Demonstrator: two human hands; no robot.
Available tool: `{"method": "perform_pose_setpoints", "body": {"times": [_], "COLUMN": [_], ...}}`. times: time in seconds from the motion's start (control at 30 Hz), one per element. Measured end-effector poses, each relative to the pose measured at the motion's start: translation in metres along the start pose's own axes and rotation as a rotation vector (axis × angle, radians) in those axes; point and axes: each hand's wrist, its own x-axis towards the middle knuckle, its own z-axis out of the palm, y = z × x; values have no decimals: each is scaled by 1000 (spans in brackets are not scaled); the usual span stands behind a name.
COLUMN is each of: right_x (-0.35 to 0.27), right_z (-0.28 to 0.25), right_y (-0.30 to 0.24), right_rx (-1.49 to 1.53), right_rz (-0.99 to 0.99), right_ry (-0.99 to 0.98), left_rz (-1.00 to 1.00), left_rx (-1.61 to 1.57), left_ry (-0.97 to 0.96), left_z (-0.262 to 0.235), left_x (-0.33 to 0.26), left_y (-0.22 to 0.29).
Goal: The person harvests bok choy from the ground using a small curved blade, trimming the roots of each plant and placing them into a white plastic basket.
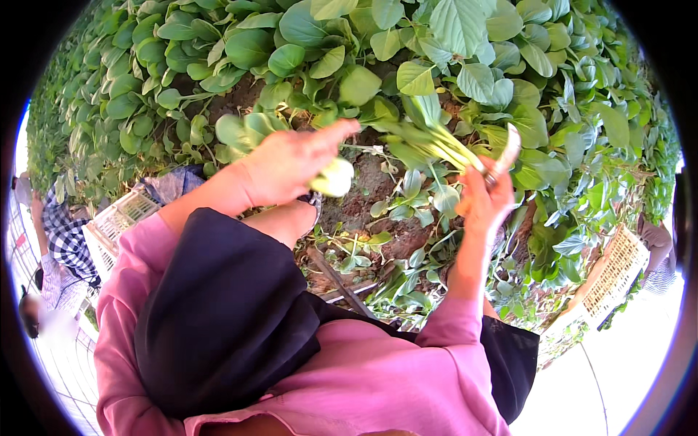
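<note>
Slightly blurred, my left hand (291, 163) is closed around a leafy green (336, 178); its pale, thick base sticks out below the fingers and leaves show on the far side. One finger of that hand points right. My right hand (486, 196) grips a bunch of green stems (447, 145), whose leaves fan out up and left, blurred. A pale, curved, pointed thing (511, 145) rises from the right hand, with a dark spot at its base; whether it is a blade I cannot tell. Both hands are above a patch of bare soil (371, 182).
Dense leafy green plants (305, 43) fill the far side. Loose leaves (414, 196) lie on the soil, beside a thin stick (338, 280). A pale plastic crate (120, 221) stands left, another crate (611, 276) right. At the left edge is another person (65, 232) in checked cloth.
</note>
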Motion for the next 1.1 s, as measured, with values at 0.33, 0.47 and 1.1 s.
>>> {"method": "perform_pose_setpoints", "body": {"times": [0.33, 0.47, 1.1], "right_x": [-58, -73, 72], "right_z": [22, 72, 177], "right_y": [-84, -65, 35], "right_rx": [-397, 104, -279], "right_rz": [-325, 144, 411], "right_ry": [-569, -642, -602], "left_rz": [-171, -232, -329], "left_rx": [-1566, -1621, 305], "left_ry": [206, -288, -130], "left_z": [-74, -28, -49], "left_x": [-22, 13, 93], "left_y": [4, -10, -40]}}
